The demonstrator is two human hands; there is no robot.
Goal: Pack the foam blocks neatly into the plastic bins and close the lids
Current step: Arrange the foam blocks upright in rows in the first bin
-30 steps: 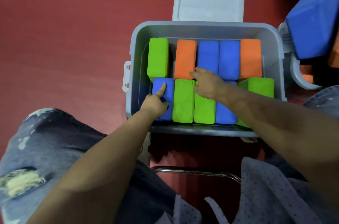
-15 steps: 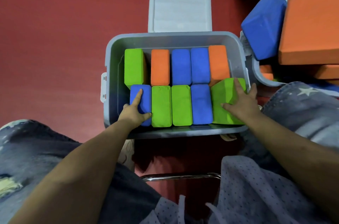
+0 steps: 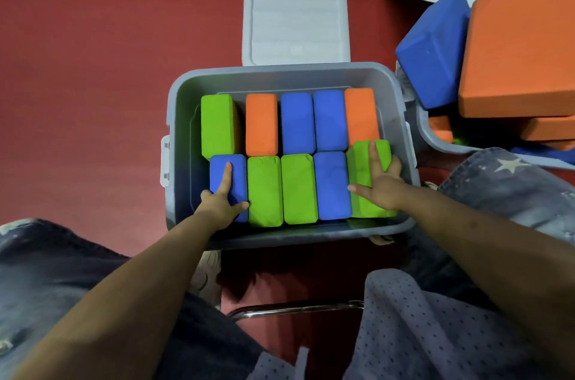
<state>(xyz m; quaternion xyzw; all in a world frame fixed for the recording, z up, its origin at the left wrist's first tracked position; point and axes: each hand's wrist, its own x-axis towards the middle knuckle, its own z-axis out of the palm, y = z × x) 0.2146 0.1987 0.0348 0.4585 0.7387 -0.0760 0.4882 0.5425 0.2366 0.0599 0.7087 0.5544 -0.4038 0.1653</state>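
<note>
Nearest the camera are denim-clad knees and a chrome bar (image 3: 295, 308) over the red floor (image 3: 93, 83). No brand, label or writing can be read anywhere.

Both forearms reach into the grey plastic bin (image 3: 182, 105), which sits on the floor. The left hand (image 3: 222, 199) rests on the blue block (image 3: 238, 171) at the near-left corner of the bin, its index finger straight along the block's top and its thumb spread to the right. The right hand (image 3: 381, 178) presses on the tilted green block (image 3: 362, 161) at the near-right corner, fingers (image 3: 373, 155) straight and spread apart, thumb pointing left; this block sits higher than its neighbours. Between the two hands, the near row holds two green blocks (image 3: 281, 189) and one blue one.

The far row, left to right, runs green, orange (image 3: 261, 124), blue, blue, orange.

Beyond the bin's far edge, its lid (image 3: 295, 12) lies open on the floor. To the right, a second bin (image 3: 435, 136) is heaped with loose blue and orange blocks (image 3: 522, 46), just beside the first bin's right wall.
</note>
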